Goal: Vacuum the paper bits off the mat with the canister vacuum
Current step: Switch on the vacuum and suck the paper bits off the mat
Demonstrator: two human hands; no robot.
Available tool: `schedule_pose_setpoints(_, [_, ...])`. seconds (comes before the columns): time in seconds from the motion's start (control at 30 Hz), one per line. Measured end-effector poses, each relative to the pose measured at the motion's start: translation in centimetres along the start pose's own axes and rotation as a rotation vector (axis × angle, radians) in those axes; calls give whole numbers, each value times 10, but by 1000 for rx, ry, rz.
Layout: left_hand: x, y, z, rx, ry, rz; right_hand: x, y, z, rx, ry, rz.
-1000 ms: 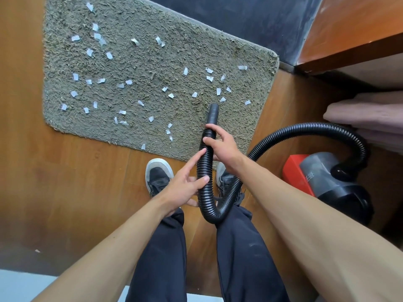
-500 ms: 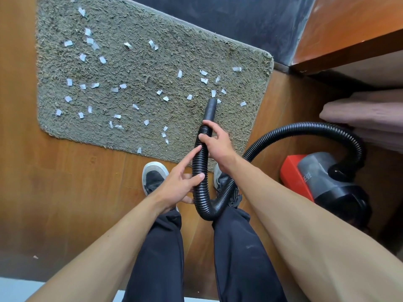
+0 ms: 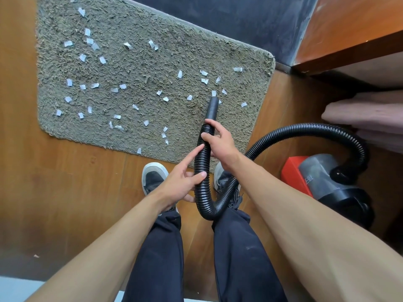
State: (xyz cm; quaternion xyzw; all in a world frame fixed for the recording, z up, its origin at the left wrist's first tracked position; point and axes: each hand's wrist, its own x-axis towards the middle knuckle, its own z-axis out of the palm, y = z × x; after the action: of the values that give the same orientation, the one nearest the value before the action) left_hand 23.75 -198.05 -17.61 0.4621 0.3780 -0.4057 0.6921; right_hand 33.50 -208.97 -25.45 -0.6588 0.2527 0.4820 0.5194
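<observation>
A grey shaggy mat (image 3: pixel 139 68) lies on the wooden floor, strewn with several small white paper bits (image 3: pixel 165 99). A black ribbed vacuum hose (image 3: pixel 201 171) loops from the red and grey canister vacuum (image 3: pixel 314 179) at the right, down between my legs and up to its smooth nozzle (image 3: pixel 212 107), whose tip is over the mat's right part beside some bits. My right hand (image 3: pixel 220 142) grips the hose just below the nozzle. My left hand (image 3: pixel 183 184) holds the hose lower down, index finger stretched along it.
My two shoes (image 3: pixel 153 177) stand on the wooden floor (image 3: pixel 65 192) just short of the mat's near edge. A wooden shelf unit (image 3: pixel 353 40) with folded pink cloth (image 3: pixel 366 114) is at the right. A dark wall (image 3: pixel 229 20) runs behind the mat.
The nozzle has moved forward over the mat toward the paper bits at the right. Both hands keep their hold on the hose.
</observation>
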Motion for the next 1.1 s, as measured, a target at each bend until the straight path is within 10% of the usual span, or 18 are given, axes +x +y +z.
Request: schedule_pose_setpoints(1.1, [16, 9, 5, 19, -13, 11, 7, -14, -10, -49, 40, -56])
